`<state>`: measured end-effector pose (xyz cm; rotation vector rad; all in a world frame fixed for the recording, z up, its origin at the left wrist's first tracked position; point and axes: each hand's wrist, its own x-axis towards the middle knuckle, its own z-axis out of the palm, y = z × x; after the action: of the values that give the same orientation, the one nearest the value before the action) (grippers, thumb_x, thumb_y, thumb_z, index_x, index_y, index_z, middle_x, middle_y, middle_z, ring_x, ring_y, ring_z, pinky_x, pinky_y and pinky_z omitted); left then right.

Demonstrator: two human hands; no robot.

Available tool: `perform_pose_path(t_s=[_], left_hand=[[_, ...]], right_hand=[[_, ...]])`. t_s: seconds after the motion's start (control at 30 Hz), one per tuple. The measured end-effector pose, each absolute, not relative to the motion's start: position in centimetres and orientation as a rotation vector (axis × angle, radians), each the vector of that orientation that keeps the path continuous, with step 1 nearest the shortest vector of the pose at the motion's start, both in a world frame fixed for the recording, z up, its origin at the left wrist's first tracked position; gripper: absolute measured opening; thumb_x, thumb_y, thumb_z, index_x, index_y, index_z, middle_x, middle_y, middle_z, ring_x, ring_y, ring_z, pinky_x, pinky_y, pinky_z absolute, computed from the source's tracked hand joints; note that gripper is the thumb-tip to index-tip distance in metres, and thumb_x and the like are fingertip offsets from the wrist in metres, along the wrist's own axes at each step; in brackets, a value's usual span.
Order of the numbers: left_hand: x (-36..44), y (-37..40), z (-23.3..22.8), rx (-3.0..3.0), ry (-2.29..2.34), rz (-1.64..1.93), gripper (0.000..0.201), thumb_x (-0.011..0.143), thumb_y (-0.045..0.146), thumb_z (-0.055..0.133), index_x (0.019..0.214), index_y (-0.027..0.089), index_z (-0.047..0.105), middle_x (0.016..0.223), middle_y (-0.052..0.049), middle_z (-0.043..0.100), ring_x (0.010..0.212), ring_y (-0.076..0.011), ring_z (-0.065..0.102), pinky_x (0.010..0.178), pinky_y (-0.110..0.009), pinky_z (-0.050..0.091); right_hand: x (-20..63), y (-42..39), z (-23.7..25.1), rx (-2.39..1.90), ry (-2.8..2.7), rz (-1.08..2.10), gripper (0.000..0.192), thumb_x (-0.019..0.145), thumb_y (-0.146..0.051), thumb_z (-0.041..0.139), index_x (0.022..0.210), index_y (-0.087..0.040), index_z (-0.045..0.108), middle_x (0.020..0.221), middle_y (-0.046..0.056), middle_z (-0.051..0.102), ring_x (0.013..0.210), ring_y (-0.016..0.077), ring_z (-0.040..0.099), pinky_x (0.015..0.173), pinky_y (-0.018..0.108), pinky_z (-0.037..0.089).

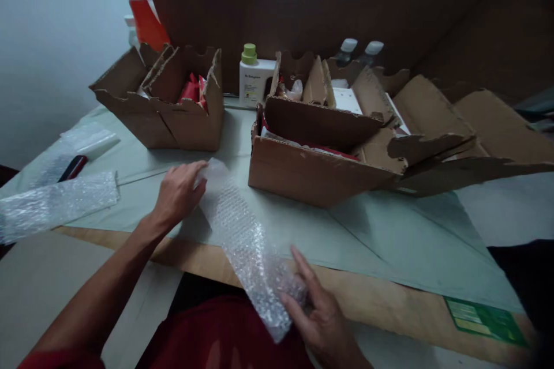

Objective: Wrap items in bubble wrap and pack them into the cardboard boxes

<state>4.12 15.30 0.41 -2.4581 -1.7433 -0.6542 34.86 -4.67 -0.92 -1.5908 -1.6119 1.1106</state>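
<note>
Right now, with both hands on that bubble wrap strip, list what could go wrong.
1. The bubble wrap strip hangs past the table edge at the right hand; it could slide off if released.
2. The left hand pins only the far end, so the strip may twist or bunch.
3. The open cardboard box sits close beside the strip; a sweep of the wrap might catch its torn flap.

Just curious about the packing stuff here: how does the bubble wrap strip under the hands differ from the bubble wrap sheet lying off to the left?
The bubble wrap strip is touched at both ends, by the left hand and the right hand; the bubble wrap sheet lies untouched. The strip runs diagonally and overhangs the table edge; the sheet lies nearly sideways. Both are clear, bubbled plastic.
</note>
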Motion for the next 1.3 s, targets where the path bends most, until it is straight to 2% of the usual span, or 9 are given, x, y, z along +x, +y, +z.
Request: perform_pose_path(t_s=[0.17,0.3,0.43,0.6,0.73,0.83,0.97,1.1,1.3], left_hand=[[7.4,20.7,1.4,-2.551,-1.625,-0.472,0.057,0.087,0.020,0.067,0.142,0.015,0.055,0.130,-0.019,0.067,0.119,-0.0368,0.061,0.100,-0.053,0.048],[5.1,16.9,0.8,-2.602,-1.506,-0.893,0.053,0.092,0.021,0.062,0.144,0.020,0.052,0.151,-0.016,0.052,0.141,-0.0344,0.046,0.115,-0.057,0.039],[0.5,7.2,0.9,-3.106,-1.490,-0.992,0.055,0.092,0.008,0.044,0.140,0.031,0.056,0.148,-0.007,0.057,0.142,-0.0263,0.049,0.115,-0.051,0.045],[0.8,0.0,1.1,-3.252,-1.721,-1.079,0.066,0.090,0.021,0.059,0.153,0.028,0.043,0.148,-0.012,0.059,0.140,-0.0308,0.052,0.112,-0.049,0.049],[3.8,2.5,-0.5,-2.782,-2.168,-1.282,0.040,0.095,0.023,0.056,0.135,0.023,0.061,0.103,-0.005,0.073,0.091,-0.0184,0.070,0.083,-0.031,0.058],[4.5,5.3,-1.9,-2.612,-2.278,-1.187,0.046,0.089,0.024,0.059,0.135,0.018,0.061,0.088,-0.002,0.071,0.075,-0.0167,0.064,0.072,-0.030,0.055],[4.2,6.8,-3.3,-2.582,-2.215,-1.055,0.057,0.086,0.020,0.062,0.142,0.022,0.056,0.085,-0.001,0.070,0.078,-0.0177,0.064,0.077,-0.032,0.054],[4.3,7.2,-3.9,-2.624,-2.084,-0.981,0.058,0.087,0.019,0.064,0.144,0.021,0.055,0.086,-0.002,0.069,0.080,-0.0193,0.063,0.080,-0.033,0.054],[3.9,6.4,-2.8,-2.609,-1.855,-1.118,0.055,0.094,0.026,0.064,0.147,0.022,0.050,0.116,-0.010,0.068,0.106,-0.0250,0.064,0.094,-0.040,0.054]], right_hand=[[29.5,-4.9,-1.4,-1.402,-1.597,1.547,0.044,0.096,-0.037,0.057,0.137,-0.026,0.068,0.121,0.009,0.075,0.104,0.0252,0.072,0.095,0.039,0.057],[27.8,-4.5,-1.3,-1.300,-1.375,1.936,0.054,0.089,-0.045,0.065,0.139,-0.024,0.064,0.109,0.006,0.072,0.080,0.0172,0.065,0.077,0.032,0.054],[28.4,-3.8,-0.8,-1.123,-1.194,2.111,0.061,0.088,-0.061,0.067,0.137,-0.025,0.062,0.094,0.003,0.068,0.080,0.0164,0.061,0.079,0.032,0.050],[28.4,-1.3,-0.1,-1.010,-1.049,2.083,0.063,0.090,-0.067,0.062,0.135,-0.022,0.061,0.081,0.003,0.069,0.081,0.0192,0.065,0.086,0.037,0.048],[27.9,0.8,0.1,-0.996,-0.965,1.890,0.072,0.095,-0.060,0.059,0.154,-0.024,0.039,0.115,0.012,0.072,0.091,0.0210,0.069,0.076,0.034,0.054],[28.2,1.3,0.2,-1.204,-1.163,1.523,0.071,0.100,-0.049,0.057,0.160,-0.026,0.027,0.107,0.008,0.072,0.080,0.0172,0.067,0.072,0.032,0.056],[28.4,1.5,0.1,-1.339,-1.833,0.866,0.039,0.099,-0.028,0.057,0.139,-0.026,0.059,0.116,0.010,0.071,0.103,0.0231,0.067,0.092,0.041,0.056],[27.0,3.1,-0.5,-1.288,-2.365,0.384,0.042,0.094,-0.015,0.059,0.136,-0.020,0.061,0.140,0.016,0.062,0.126,0.0319,0.057,0.100,0.049,0.052],[25.8,4.9,-1.6,-1.264,-2.499,0.219,0.024,0.096,-0.008,0.053,0.111,-0.018,0.070,0.127,0.013,0.070,0.117,0.0283,0.060,0.093,0.043,0.048]])
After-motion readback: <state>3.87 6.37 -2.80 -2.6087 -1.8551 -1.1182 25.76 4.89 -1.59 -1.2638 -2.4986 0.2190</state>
